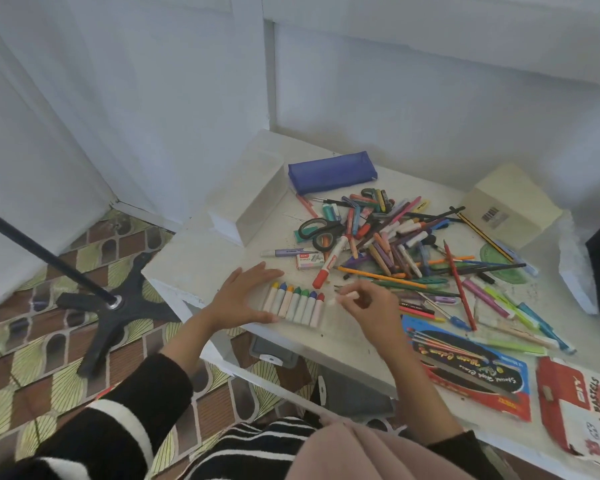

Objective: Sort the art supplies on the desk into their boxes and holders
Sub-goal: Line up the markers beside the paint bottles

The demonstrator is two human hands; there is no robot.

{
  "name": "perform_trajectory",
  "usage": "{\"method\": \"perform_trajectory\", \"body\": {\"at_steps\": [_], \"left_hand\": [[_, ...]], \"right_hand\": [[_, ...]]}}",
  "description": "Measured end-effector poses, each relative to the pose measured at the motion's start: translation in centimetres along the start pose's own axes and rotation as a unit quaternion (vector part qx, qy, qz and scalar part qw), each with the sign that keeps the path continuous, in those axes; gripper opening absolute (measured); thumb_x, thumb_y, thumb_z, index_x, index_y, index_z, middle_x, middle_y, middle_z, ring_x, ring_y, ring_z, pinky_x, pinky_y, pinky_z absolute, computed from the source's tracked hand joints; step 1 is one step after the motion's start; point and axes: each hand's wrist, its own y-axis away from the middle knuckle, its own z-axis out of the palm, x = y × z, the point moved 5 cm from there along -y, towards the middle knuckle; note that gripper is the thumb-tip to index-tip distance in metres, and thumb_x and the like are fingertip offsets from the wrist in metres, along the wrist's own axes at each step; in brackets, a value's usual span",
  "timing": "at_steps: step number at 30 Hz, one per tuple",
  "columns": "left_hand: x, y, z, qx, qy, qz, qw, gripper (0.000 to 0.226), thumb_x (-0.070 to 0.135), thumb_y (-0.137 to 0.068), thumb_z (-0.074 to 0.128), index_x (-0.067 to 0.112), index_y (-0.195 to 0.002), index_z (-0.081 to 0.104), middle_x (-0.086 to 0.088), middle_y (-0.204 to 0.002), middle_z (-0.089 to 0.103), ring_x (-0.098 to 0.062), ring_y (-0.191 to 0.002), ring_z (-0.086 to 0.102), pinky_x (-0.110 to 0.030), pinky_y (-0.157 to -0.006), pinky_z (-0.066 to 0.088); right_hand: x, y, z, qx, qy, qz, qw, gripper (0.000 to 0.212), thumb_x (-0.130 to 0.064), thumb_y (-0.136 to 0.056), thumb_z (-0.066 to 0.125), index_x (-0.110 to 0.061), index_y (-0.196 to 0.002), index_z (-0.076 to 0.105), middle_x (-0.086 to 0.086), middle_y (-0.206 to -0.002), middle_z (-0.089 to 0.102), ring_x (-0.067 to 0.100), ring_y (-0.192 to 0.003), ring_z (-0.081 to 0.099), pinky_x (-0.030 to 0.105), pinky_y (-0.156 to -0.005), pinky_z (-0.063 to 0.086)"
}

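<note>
The right hand [368, 306] pinches a pale pastel stick [342, 298] between thumb and curled fingertips, just beside the right end of a row of pastels [295, 304] on the desk [194, 265]. The left hand [243, 296] lies flat with fingers straight, bracing the row's left end. The loose pile of pens [395, 237] lies beyond.

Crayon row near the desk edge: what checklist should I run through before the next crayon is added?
1. Crayon row lies side by side, tips pointing away: ok.
2. Left hand flat at the row's left end: ok.
3. Right hand pinches a pale stick: ok; its colour, cannot tell.
4. Bare desk right of the row: ok.
5. Pastels box open: cannot tell.
6. Pile sorted: not ok, a mixed heap.
</note>
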Motion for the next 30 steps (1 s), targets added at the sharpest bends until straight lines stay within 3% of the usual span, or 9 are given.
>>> {"method": "perform_trajectory", "body": {"at_steps": [7, 13, 17, 21, 24, 26, 30], "left_hand": [[1.4, 1.0, 0.0, -0.013, 0.024, -0.053, 0.998, 0.098, 0.099, -0.036, 0.040, 0.063, -0.125, 0.019, 0.023, -0.144, 0.009, 0.005, -0.127, -0.003, -0.033, -0.115, -0.006], [-0.4, 0.4, 0.4, -0.013, 0.025, -0.069, 0.997, 0.097, 0.096, -0.040, 0.049, 0.067, -0.128, 0.022, 0.014, -0.157, 0.009, -0.014, -0.145, -0.002, -0.038, -0.117, -0.006], [0.3, 0.7, 0.2, -0.018, 0.046, -0.088, 0.995, 0.093, 0.081, -0.043, 0.063, 0.066, -0.126, 0.024, 0.016, -0.156, 0.010, -0.009, -0.141, -0.002, -0.039, -0.116, -0.005], [1.0, 0.8, 0.0, -0.009, 0.033, -0.088, 0.996, 0.087, 0.065, -0.056, 0.067, 0.056, -0.132, 0.026, 0.009, -0.158, 0.009, -0.018, -0.145, -0.001, -0.037, -0.116, -0.005], [0.9, 0.8, 0.1, -0.020, 0.033, -0.086, 0.996, 0.096, 0.084, -0.042, 0.059, 0.061, -0.128, 0.024, 0.009, -0.158, 0.009, -0.016, -0.144, 0.000, -0.036, -0.115, -0.006], [0.9, 0.8, 0.1, -0.016, 0.030, -0.082, 0.996, 0.095, 0.086, -0.040, 0.056, 0.063, -0.126, 0.023, 0.009, -0.158, 0.010, -0.016, -0.144, 0.001, -0.036, -0.115, -0.006], [0.7, 0.8, 0.1, -0.005, 0.028, -0.084, 0.996, 0.096, 0.086, -0.039, 0.056, 0.063, -0.125, 0.023, 0.009, -0.158, 0.010, -0.019, -0.145, 0.000, -0.039, -0.116, -0.004]], "right_hand": [[-0.6, 2.2, 1.3, 0.049, 0.031, -0.169, 0.984, 0.024, 0.003, -0.083, 0.065, -0.005, -0.106, 0.066, 0.002, -0.097, 0.060, 0.001, -0.085, 0.053, 0.012, -0.078, 0.045], [0.2, 3.9, 1.3, 0.146, 0.024, -0.198, 0.969, 0.020, 0.002, -0.076, 0.072, 0.000, -0.095, 0.067, 0.008, -0.088, 0.068, 0.000, -0.083, 0.055, 0.006, -0.078, 0.045], [0.5, 4.0, 2.1, 0.108, 0.049, -0.243, 0.963, 0.017, -0.002, -0.082, 0.067, 0.001, -0.099, 0.068, 0.010, -0.097, 0.067, 0.012, -0.095, 0.059, 0.015, -0.089, 0.046], [1.4, 4.4, 3.1, 0.043, 0.093, -0.265, 0.959, 0.018, 0.002, -0.076, 0.072, 0.000, -0.094, 0.070, 0.011, -0.096, 0.065, 0.015, -0.094, 0.056, 0.019, -0.084, 0.047], [1.8, 4.6, 3.6, 0.012, 0.114, -0.266, 0.957, 0.016, -0.002, -0.075, 0.074, -0.002, -0.091, 0.072, 0.011, -0.095, 0.067, 0.018, -0.090, 0.062, 0.018, -0.085, 0.047], [1.8, 4.5, 3.8, 0.013, 0.125, -0.268, 0.955, 0.012, -0.009, -0.080, 0.071, -0.002, -0.089, 0.072, 0.010, -0.094, 0.067, 0.018, -0.088, 0.063, 0.016, -0.086, 0.045], [1.3, 4.6, 3.7, 0.010, 0.115, -0.252, 0.961, 0.038, -0.030, -0.094, 0.048, -0.001, -0.088, 0.072, 0.009, -0.096, 0.065, 0.015, -0.091, 0.059, 0.015, -0.086, 0.044]]}}
